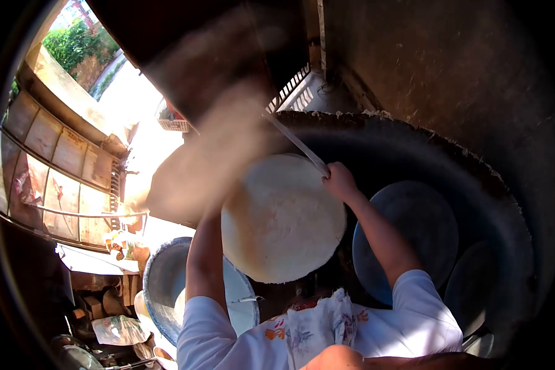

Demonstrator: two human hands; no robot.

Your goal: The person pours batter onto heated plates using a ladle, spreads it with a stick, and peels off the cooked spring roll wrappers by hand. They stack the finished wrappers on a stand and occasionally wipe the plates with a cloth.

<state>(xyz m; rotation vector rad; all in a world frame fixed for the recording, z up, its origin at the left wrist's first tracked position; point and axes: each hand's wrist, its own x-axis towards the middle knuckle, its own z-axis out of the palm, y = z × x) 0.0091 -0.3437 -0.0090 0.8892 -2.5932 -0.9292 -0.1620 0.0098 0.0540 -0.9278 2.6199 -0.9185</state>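
Observation:
My right hand (339, 180) is closed on a thin pale stick (296, 143) that slants up and left. Its lower end meets the top edge of a round white sheet (282, 217), which hangs in front of a wide dark pan with a crusted rim (475, 161). My left forearm (203, 259), in a white sleeve, reaches up beside the sheet's left edge. The left hand itself is lost in a blurred cloud of steam (216, 142), so its grip cannot be made out.
Two dark round lids (416, 234) lie in the pan to the right. A blue-and-white basin (163, 277) sits at the lower left, with a metal handle (246, 300) beside it. Wooden panelled frames (61, 179) stand at the left, and a white crate (302, 92) at the back.

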